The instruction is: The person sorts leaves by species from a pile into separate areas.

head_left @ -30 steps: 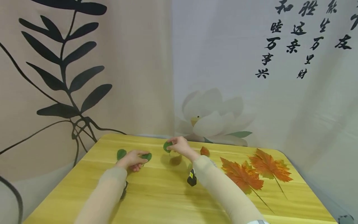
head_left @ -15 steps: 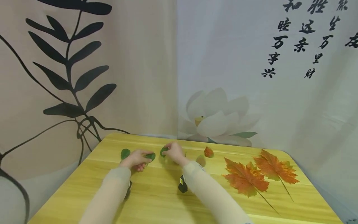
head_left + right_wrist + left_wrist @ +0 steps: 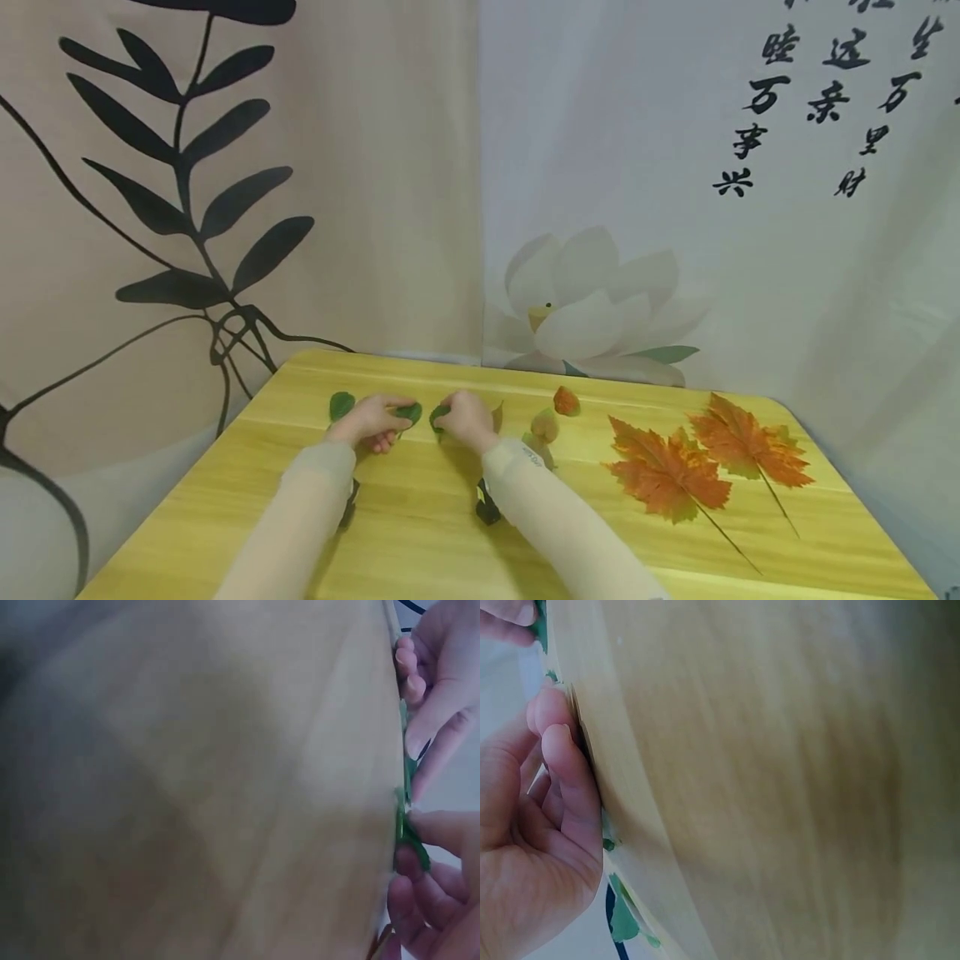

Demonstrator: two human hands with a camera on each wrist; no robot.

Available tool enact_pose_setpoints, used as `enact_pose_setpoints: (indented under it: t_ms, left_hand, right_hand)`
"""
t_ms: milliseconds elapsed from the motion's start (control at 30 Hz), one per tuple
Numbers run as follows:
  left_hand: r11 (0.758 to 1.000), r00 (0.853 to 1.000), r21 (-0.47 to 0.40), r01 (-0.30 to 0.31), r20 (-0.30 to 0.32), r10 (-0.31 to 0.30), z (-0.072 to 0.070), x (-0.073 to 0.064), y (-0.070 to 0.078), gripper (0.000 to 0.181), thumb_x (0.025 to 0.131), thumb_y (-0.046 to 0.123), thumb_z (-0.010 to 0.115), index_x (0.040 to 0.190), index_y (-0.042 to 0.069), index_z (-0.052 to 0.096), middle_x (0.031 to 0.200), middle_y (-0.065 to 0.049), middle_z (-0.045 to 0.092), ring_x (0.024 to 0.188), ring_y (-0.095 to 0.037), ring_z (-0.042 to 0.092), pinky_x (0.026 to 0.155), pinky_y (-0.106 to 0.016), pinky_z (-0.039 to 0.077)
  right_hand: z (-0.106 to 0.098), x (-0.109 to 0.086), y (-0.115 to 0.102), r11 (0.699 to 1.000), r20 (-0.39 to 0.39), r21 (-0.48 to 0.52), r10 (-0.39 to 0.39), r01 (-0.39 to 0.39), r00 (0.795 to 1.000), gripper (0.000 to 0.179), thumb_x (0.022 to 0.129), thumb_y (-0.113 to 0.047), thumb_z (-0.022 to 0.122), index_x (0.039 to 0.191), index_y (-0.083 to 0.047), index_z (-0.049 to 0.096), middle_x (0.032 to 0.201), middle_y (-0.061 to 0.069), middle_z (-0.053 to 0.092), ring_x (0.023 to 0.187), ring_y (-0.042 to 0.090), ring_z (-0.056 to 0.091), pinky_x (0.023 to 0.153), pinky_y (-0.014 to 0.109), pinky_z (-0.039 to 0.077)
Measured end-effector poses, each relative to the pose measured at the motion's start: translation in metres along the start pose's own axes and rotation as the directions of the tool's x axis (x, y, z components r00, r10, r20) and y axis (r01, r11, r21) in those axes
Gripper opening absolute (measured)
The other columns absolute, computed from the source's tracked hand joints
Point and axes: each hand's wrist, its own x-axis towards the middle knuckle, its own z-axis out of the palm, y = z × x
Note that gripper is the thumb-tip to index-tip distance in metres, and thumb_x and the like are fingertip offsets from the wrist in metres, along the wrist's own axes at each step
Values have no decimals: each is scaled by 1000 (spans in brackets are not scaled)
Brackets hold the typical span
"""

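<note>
Near the far side of the table, my left hand [image 3: 372, 421] pinches a small green leaf [image 3: 409, 412] between thumb and forefinger. My right hand [image 3: 468, 418] grips another small green leaf [image 3: 438, 414] just to its right. The two leaves are a short gap apart in the head view. In the right wrist view, that right-hand leaf [image 3: 416, 844] looks folded under the fingertips, low at the table surface. A third green leaf [image 3: 341, 405] lies left of my left hand. Partly behind my right hand, a brownish leaf [image 3: 498, 415] shows its edge.
Right of my right hand lie a pale brown leaf [image 3: 544, 425] and a small orange leaf [image 3: 566, 401]. Two stemmed orange maple leaves [image 3: 671, 467] [image 3: 748, 442] lie further right on the yellow wood-grain table [image 3: 420, 533]. A printed curtain [image 3: 390, 208] hangs behind.
My right hand has moved left and lower with its green leaf, closer to the left hand. A brownish leaf beside it has come into view. The left hand has stayed nearly still.
</note>
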Motion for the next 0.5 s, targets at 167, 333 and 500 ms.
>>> enact_pose_setpoints:
  t_ms: [167,333,500]
  left_hand:
    - [1000,1000,5,2,-8,-2,0,0,2,52,95,12,63,144,7,45,52,-5,53,40,-11,49,40,-21,44]
    - [1000,1000,23,4,-17,-3,0,1,2,52,95,13,63,144,10,47,53,-5,54,40,-11,50,40,-22,45]
    - [999,1000,35,-13,5,13,-3,-2,-1,53,96,15,62,145,9,44,56,-6,57,42,-11,53,42,-22,46]
  right_hand:
    - [-1,0,1,998,-2,-58,13,-14,1000,29,83,-29,77,105,-10,75,101,1,72,83,16,66,70,35,54]
    - [-4,0,0,995,-2,-96,0,0,1000,30,81,-33,78,102,-11,75,95,-1,72,78,14,65,68,34,52]
    - [-9,-1,0,996,20,-81,-21,22,1000,30,83,-35,76,102,-11,74,98,-2,71,80,14,64,67,32,52]
